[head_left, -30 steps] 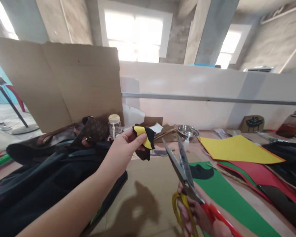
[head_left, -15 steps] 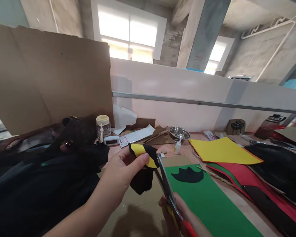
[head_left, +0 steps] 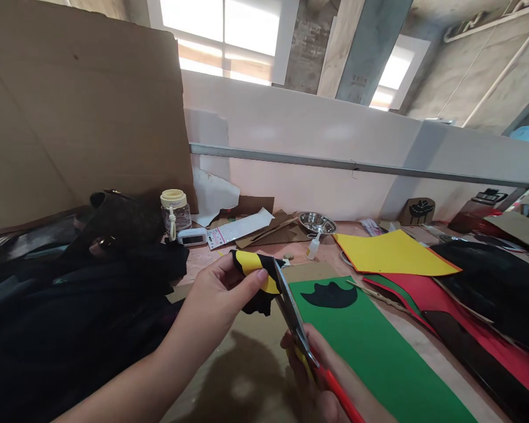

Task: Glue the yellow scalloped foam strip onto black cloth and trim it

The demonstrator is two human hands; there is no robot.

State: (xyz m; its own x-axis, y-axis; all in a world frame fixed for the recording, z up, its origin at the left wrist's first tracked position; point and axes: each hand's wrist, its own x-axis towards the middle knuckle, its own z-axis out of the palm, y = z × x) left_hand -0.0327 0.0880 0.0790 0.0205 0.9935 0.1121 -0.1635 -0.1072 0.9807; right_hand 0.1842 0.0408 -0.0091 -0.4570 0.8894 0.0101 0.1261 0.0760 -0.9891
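Note:
Between the thumb and fingers of my left hand [head_left: 223, 299] is a small black-and-yellow felt piece [head_left: 248, 262]. My right hand [head_left: 320, 370] grips scissors [head_left: 293, 308] with red and yellow handles, their blades pointing up and parted at the felt's right edge. Black material [head_left: 260, 305] hangs below my left fingers; whether it joins the felt piece I cannot tell. To the right, a black curved cutout [head_left: 330, 295] with a scalloped top lies on a green sheet [head_left: 379, 352].
Yellow sheet [head_left: 392, 252] and red sheet [head_left: 476, 329] lie at the right. Behind stand a small glue bottle [head_left: 312, 248], a metal bowl [head_left: 317, 223] and a lidded jar [head_left: 175, 211]. Dark cloth [head_left: 70, 329] is heaped at left, before a tall cardboard panel [head_left: 83, 106].
The scissor blades have shifted slightly left and up, further onto the felt's edge. The hanging black material shows less below my left hand. The camera view has tilted down a little.

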